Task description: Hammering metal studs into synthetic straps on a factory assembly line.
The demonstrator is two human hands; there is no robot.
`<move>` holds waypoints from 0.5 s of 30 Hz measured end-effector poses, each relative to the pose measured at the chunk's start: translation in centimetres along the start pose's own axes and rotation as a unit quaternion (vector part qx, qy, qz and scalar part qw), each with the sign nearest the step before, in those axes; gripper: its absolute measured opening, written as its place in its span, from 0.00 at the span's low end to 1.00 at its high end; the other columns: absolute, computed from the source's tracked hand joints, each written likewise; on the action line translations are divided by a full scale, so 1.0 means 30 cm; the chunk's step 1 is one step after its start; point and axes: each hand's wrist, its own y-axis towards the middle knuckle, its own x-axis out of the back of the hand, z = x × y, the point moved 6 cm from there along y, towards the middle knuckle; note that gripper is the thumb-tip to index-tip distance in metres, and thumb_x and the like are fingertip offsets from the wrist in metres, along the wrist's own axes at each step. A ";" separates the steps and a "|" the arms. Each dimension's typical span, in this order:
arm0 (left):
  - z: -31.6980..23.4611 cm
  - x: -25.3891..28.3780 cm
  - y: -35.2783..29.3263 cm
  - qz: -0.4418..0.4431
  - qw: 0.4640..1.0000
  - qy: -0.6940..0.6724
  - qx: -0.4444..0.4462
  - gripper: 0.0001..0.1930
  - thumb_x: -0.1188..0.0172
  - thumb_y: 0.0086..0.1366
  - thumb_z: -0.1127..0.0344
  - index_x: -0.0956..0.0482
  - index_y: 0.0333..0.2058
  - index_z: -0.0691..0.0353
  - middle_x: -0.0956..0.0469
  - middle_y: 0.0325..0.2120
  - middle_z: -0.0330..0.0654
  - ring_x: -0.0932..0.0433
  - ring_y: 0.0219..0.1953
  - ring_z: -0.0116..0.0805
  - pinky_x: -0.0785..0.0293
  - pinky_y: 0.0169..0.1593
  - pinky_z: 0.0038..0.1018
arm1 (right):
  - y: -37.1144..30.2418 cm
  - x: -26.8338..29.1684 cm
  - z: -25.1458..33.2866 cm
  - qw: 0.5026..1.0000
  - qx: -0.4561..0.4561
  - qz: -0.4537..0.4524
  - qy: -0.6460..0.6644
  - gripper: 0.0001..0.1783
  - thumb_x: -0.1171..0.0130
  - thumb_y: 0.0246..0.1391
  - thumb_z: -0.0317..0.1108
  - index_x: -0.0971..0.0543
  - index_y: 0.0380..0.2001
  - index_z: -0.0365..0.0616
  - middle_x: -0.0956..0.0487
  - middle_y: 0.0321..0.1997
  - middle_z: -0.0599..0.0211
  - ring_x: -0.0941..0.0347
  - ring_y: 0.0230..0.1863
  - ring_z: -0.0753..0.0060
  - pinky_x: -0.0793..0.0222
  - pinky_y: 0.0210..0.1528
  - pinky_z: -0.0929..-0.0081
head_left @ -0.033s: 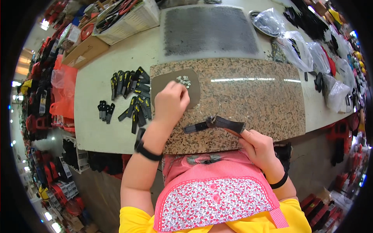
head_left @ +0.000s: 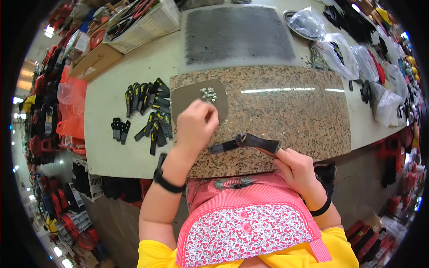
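Observation:
My left hand (head_left: 196,124) is over the near part of a brown pad (head_left: 185,94), thumb and fingers pinched together; what they hold, if anything, is hidden. Just beyond the fingertips, small silvery rings like washers (head_left: 208,94) lie loose on the pad. In my right hand (head_left: 296,169) is a dark tool that looks like a hammer (head_left: 260,142), gripped at its handle end. Its blunt head hangs over the granite slab (head_left: 286,116), beside a short black strap piece (head_left: 223,147) that lies flat there.
Left of the slab lie several black strap pieces with yellow marks (head_left: 156,127) and a small dark cluster (head_left: 120,130). A white bin of tools (head_left: 149,27) and a cardboard box (head_left: 96,61) stand at back left. Plastic bags (head_left: 342,58) crowd the right; a dark mat (head_left: 239,33) lies behind.
My left hand has drawn back slightly toward me, away from the washers, fingers still pinched. The right hand and the hammer have hardly moved; the whole view has shifted a little.

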 end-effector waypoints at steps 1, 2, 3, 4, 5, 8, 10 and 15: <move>-0.042 0.008 -0.038 0.023 0.999 -0.034 0.013 0.02 0.34 0.56 0.75 0.19 0.28 0.64 0.23 0.23 0.42 0.24 0.20 0.30 0.28 0.26 0.26 | 0.001 -0.001 0.003 1.000 0.002 0.007 -0.002 0.25 0.35 0.54 0.32 0.21 0.57 0.55 0.30 0.23 0.63 0.28 0.23 0.59 0.31 0.25 0.66; -0.065 -0.003 -0.086 0.042 0.996 -0.074 0.023 0.03 0.34 0.55 0.76 0.18 0.29 0.64 0.23 0.24 0.42 0.24 0.20 0.29 0.28 0.25 0.26 | 0.002 -0.002 -0.003 1.000 -0.005 0.005 -0.003 0.25 0.35 0.54 0.32 0.21 0.57 0.55 0.30 0.23 0.63 0.28 0.23 0.59 0.31 0.25 0.66; -0.085 -0.012 -0.126 0.059 0.991 -0.112 0.035 0.04 0.34 0.54 0.77 0.18 0.30 0.64 0.23 0.24 0.41 0.24 0.19 0.28 0.28 0.25 0.25 | 0.002 -0.002 -0.002 1.000 -0.001 0.008 -0.007 0.26 0.35 0.54 0.32 0.21 0.58 0.56 0.30 0.23 0.64 0.28 0.23 0.60 0.31 0.25 0.66; -0.088 -0.026 -0.161 0.061 0.991 -0.114 0.036 0.04 0.34 0.54 0.77 0.18 0.30 0.64 0.23 0.24 0.41 0.24 0.19 0.28 0.28 0.25 0.25 | -0.002 -0.001 0.002 1.000 0.006 0.012 -0.011 0.26 0.35 0.54 0.32 0.22 0.58 0.56 0.30 0.23 0.64 0.27 0.23 0.60 0.30 0.25 0.66; -0.075 -0.053 -0.198 0.066 0.991 -0.107 0.038 0.05 0.33 0.53 0.76 0.18 0.30 0.62 0.22 0.25 0.41 0.23 0.23 0.34 0.26 0.28 0.27 | -0.008 0.001 0.003 1.000 0.004 0.012 -0.012 0.26 0.35 0.54 0.32 0.22 0.58 0.56 0.30 0.23 0.64 0.27 0.23 0.60 0.30 0.25 0.66; -0.078 -0.073 -0.213 0.059 0.996 -0.071 0.000 0.06 0.32 0.52 0.74 0.17 0.31 0.60 0.22 0.26 0.40 0.21 0.28 0.40 0.24 0.31 0.30 | -0.014 -0.004 0.001 1.000 -0.002 0.012 -0.008 0.27 0.35 0.54 0.32 0.22 0.59 0.57 0.29 0.23 0.64 0.28 0.22 0.61 0.30 0.25 0.67; -0.093 -0.074 -0.216 0.045 0.997 -0.041 -0.040 0.07 0.32 0.52 0.74 0.17 0.31 0.59 0.22 0.26 0.39 0.21 0.28 0.39 0.24 0.31 0.31 | -0.013 -0.003 0.004 1.000 0.000 0.009 -0.010 0.27 0.35 0.54 0.32 0.22 0.59 0.57 0.29 0.23 0.64 0.27 0.22 0.61 0.30 0.26 0.67; -0.139 -0.092 -0.243 0.114 0.980 0.098 -0.127 0.15 0.35 0.50 0.74 0.18 0.40 0.60 0.22 0.34 0.39 0.21 0.38 0.39 0.23 0.34 0.31 | -0.017 -0.003 0.003 1.000 -0.001 0.001 -0.001 0.28 0.35 0.54 0.33 0.23 0.60 0.59 0.29 0.23 0.64 0.27 0.23 0.60 0.29 0.26 0.67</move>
